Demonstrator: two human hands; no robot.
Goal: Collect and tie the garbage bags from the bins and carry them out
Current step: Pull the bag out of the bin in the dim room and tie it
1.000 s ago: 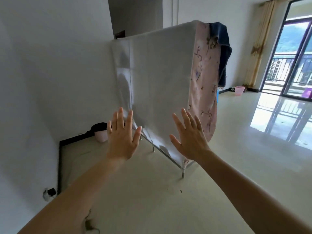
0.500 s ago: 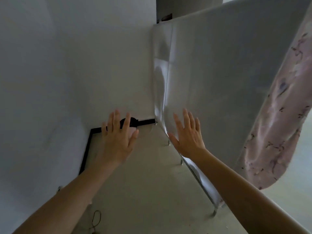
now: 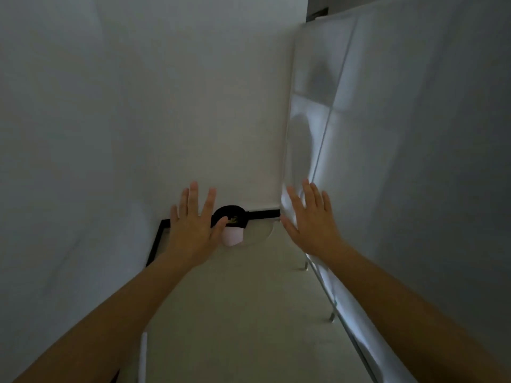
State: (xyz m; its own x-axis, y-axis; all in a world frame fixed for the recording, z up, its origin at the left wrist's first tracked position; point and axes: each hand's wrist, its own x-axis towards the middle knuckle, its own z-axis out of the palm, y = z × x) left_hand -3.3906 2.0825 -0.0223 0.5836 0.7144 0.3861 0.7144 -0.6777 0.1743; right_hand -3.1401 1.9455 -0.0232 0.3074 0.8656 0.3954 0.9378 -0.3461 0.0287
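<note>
Head view, your left hand [image 3: 193, 230] just before the pink bin [image 3: 233, 236], right hand [image 3: 312, 225] right of it, both grips wide.

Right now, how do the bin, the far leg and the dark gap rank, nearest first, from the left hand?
1. Bin, just behind the left hand, at its thumb.
2. Far leg, on the floor to the right.
3. Dark gap, top right.

Both arms out, fingers spread: left hand [image 3: 193, 230] before pink bin [image 3: 232, 235] with black bag [image 3: 229, 214] in the corner; right hand [image 3: 311, 225] beside a white cover [image 3: 414, 161].
</note>
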